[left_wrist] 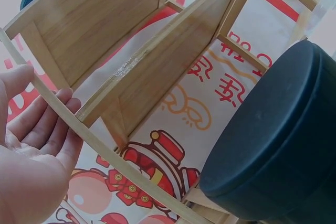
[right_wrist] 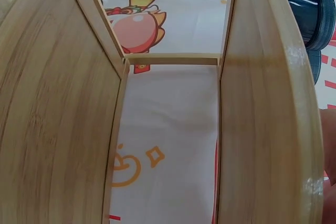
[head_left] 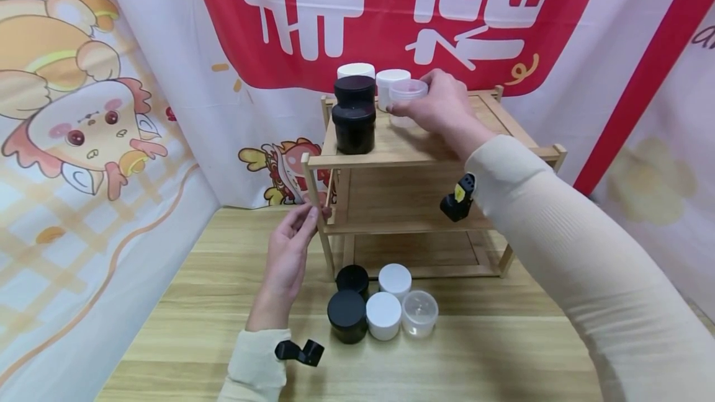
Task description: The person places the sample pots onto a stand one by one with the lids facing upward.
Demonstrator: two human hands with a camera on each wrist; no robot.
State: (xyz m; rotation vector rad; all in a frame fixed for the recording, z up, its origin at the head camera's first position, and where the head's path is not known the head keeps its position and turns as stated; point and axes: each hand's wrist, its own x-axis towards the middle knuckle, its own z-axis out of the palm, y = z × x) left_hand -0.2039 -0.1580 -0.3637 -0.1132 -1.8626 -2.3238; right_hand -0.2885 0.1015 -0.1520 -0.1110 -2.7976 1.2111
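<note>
My right hand [head_left: 441, 104] grips a clear plastic jar [head_left: 408, 90] by its sides, low over the top board of a wooden shelf rack [head_left: 413, 157]. Just behind that jar is a white jar [head_left: 385, 82]. To the left, one black jar [head_left: 354, 129] carries another black jar [head_left: 355, 89], with a second white jar [head_left: 356, 69] behind them. My left hand [head_left: 289, 244] holds the rack's front left post [head_left: 325, 247]; the left wrist view shows the thumb and fingers [left_wrist: 52, 129] on either side of it. In the right wrist view the boards hide most of my right hand.
On the wooden table [head_left: 223, 303], before the rack, stand two black jars [head_left: 347, 315], two white jars [head_left: 383, 315] and one clear jar [head_left: 419, 313], close together. A printed cloth [head_left: 167, 79] hangs behind the rack and along the left side.
</note>
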